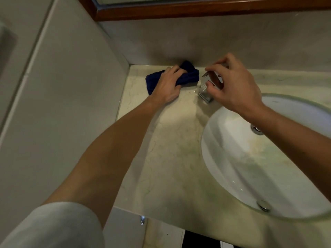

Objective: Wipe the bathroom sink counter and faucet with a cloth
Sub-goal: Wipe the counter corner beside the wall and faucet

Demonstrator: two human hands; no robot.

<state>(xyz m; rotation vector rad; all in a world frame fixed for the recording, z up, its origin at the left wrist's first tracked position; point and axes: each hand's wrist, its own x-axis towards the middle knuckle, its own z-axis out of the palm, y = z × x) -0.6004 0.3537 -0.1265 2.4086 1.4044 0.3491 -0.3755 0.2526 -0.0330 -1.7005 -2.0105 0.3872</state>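
A dark blue cloth (189, 76) lies bunched on the pale marble counter (172, 144), close to the back wall. My left hand (168, 85) grips the cloth and presses it onto the counter. Just to its right stands the chrome faucet (206, 94), its spout pointing toward the white oval sink (250, 163). My right hand (232, 86) curls around the faucet's top, fingers and thumb pinching the handle. Much of the faucet is hidden under that hand.
A beige tiled wall (71, 86) closes the counter's left side and another runs along the back. A wood-framed mirror (197, 11) hangs above. The sink shows a drain (258, 130) and an overflow fitting (263, 205). The counter's front edge drops off near the bottom.
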